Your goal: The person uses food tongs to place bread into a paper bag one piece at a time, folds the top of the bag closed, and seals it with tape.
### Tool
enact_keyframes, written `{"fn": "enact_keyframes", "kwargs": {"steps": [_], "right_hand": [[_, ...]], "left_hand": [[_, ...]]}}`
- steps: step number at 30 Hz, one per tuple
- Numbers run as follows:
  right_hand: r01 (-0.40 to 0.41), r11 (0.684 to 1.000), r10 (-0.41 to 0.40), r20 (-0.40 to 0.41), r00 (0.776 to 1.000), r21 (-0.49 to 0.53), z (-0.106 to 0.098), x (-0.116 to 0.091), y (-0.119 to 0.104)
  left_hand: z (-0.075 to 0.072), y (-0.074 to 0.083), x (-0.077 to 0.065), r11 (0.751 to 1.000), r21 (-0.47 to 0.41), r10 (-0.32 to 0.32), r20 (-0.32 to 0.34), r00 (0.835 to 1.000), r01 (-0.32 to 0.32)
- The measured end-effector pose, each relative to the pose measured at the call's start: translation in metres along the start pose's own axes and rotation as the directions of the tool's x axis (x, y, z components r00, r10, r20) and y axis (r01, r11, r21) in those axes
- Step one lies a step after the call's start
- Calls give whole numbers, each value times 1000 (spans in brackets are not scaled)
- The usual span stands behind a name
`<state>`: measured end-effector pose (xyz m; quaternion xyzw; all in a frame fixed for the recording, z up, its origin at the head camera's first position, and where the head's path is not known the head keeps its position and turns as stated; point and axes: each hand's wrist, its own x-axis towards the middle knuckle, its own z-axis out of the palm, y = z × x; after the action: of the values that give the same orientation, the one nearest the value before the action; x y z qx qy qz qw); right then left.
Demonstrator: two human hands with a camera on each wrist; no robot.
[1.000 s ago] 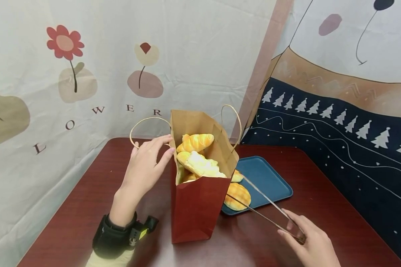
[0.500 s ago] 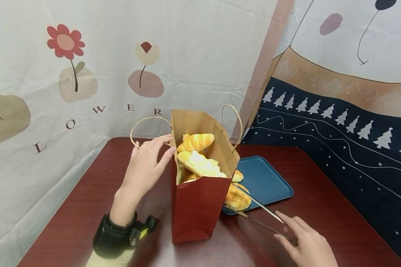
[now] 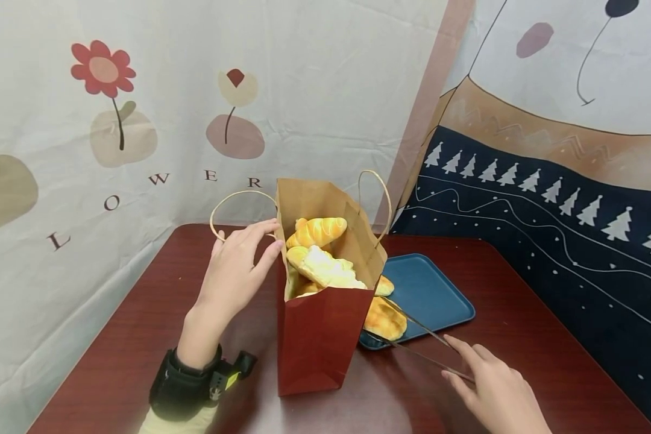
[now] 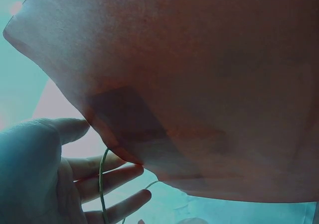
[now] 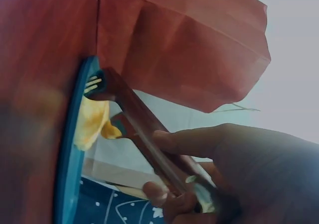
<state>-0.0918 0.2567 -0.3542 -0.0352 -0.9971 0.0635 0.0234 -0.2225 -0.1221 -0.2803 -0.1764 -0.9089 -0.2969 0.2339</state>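
Note:
A red paper bag [image 3: 317, 343] stands upright, with a croissant [image 3: 320, 229] and a cream-topped bread roll [image 3: 328, 268] in its mouth. My left hand [image 3: 235, 265] touches the bag's left rim with thumb and fingertips spread apart; a cord handle [image 4: 101, 179] passes across its fingers. My right hand [image 3: 501, 386] holds metal tongs [image 3: 425, 328]. Their tips reach to either side of a round bun [image 3: 387, 319] on the blue tray [image 3: 434, 292]; the bag hides part of it, and whether they pinch it I cannot tell. In the right wrist view the tongs [image 5: 144, 129] point toward the tray.
Another piece of bread [image 3: 385, 286] lies behind the bun, partly hidden by the bag. The dark red table [image 3: 141, 337] meets a white flower-print cloth [image 3: 325, 90] behind and a navy tree-print cloth [image 3: 548, 241] on the right.
The tongs have moved down and come round the bun, whose visible side looks turned. My right hand shifted slightly left. My left hand and the bag have stayed in place.

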Motion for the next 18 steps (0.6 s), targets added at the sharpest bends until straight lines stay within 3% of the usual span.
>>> {"fn": "enact_keyframes", "kwargs": {"steps": [8,18], "right_hand": [[-5,998,8,42,999,-60,-5,6,3],[-26,999,28,105,994,-22,-5,14,4]], "left_hand": [[0,1,1,1000,-4,4,-2,1000,-4],[0,1,0,1000,0,1,-5,1000,-1]]}}
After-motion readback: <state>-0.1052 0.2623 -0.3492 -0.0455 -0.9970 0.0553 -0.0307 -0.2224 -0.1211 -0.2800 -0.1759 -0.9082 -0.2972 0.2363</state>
